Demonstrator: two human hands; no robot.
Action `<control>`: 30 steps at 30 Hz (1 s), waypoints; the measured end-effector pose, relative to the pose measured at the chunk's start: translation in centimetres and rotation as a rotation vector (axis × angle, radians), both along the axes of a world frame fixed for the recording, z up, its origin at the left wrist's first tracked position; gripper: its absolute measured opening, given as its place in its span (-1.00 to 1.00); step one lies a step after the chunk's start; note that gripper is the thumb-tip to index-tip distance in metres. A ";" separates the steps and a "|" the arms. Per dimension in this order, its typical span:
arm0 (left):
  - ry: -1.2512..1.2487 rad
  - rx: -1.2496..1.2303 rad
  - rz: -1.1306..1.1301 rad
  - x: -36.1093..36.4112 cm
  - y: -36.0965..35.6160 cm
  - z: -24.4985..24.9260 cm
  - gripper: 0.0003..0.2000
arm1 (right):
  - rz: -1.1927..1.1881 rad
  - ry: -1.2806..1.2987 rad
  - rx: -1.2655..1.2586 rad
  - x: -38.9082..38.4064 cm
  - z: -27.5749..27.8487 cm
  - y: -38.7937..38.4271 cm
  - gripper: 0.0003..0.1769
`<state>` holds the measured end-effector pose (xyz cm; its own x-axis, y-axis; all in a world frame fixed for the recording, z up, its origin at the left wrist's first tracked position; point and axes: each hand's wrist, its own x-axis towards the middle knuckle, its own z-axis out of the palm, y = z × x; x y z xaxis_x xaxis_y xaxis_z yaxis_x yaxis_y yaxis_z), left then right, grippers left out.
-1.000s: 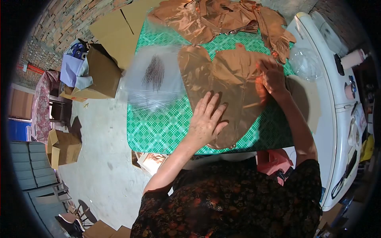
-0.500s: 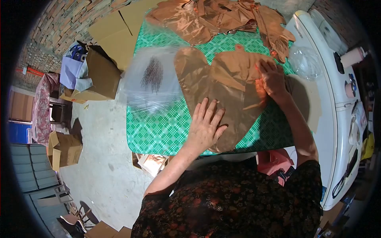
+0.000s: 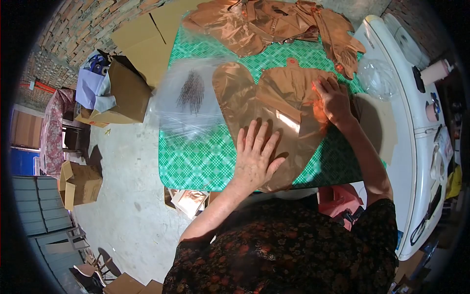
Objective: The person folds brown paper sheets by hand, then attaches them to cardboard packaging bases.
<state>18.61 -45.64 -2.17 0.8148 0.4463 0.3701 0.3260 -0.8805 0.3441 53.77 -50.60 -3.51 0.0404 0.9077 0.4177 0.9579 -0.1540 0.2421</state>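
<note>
Copper foil balloon [image 3: 306, 134] lay flat on green plaid tablecloth [image 3: 196, 161], long axis running away from near edge. Left hand [image 3: 252, 164], fingers spread, nearer its close end; right hand [image 3: 337, 103] at far right margin, fingers bent, pinch unclear.

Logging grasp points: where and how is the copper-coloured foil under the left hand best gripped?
Probably by the small tab on the far edge of the foil, pinched from the far side: it juts out over the green tablecloth, while the rest lies broad and fairly flat, with the left hand spread on it.
</note>
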 end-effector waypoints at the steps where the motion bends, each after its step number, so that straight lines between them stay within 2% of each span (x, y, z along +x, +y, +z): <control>1: -0.005 -0.008 -0.012 0.2 0.3 0.4 -0.34 | -0.003 -0.005 0.003 0.1 -0.2 0.1 -0.35; 6: 0.012 0.017 -0.041 1.2 1.8 -0.6 -0.33 | 0.003 -0.001 -0.009 0.2 -0.3 0.0 -0.31; 9: 0.179 0.041 -0.029 1.2 1.4 -1.6 -0.30 | 0.008 0.011 -0.031 0.4 0.4 -0.2 -0.29; 11: 0.200 0.056 -0.017 1.4 1.3 -1.7 -0.29 | -0.016 0.001 -0.067 0.2 1.3 -0.5 -0.27; 14: 0.218 0.064 -0.007 1.4 1.3 -1.5 -0.29 | -0.088 -0.134 -0.089 -0.2 3.0 -0.7 -0.30; 17: 0.225 0.058 -0.009 1.3 1.3 -1.3 -0.29 | 0.114 0.201 0.059 -2.4 3.1 0.5 -0.34; 18: 0.221 0.057 -0.010 1.4 1.3 -1.3 -0.29 | 0.197 0.191 0.036 -3.5 1.9 0.9 -0.36; 20: 0.212 0.054 -0.013 1.4 1.2 -1.3 -0.28 | 0.099 0.197 -0.205 -8.7 1.5 2.5 -0.36; 21: 0.208 0.055 -0.012 1.4 1.2 -1.3 -0.28 | 0.138 0.153 -0.314 -10.8 2.2 3.0 -0.33; 23: 0.199 0.052 -0.013 1.5 1.3 -1.6 -0.28 | 0.219 0.299 -0.236 -11.9 1.0 3.6 -0.38; 24: 0.200 0.055 -0.018 1.6 1.2 -1.5 -0.28 | 0.239 0.392 -0.182 -11.7 -0.4 4.0 -0.36; 27: 0.192 0.047 -0.019 1.4 1.3 -1.3 -0.30 | 0.097 0.233 -0.177 -7.9 -1.7 4.8 -0.33; 30: 0.199 0.052 -0.011 1.4 1.2 -1.3 -0.30 | 0.088 0.131 -0.057 0.3 -5.5 5.9 -0.40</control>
<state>19.98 -44.40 -3.49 0.8789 0.4213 0.2237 0.3730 -0.8994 0.2280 54.03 -44.72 -9.05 0.0102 0.9323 0.3616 0.9910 -0.0576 0.1205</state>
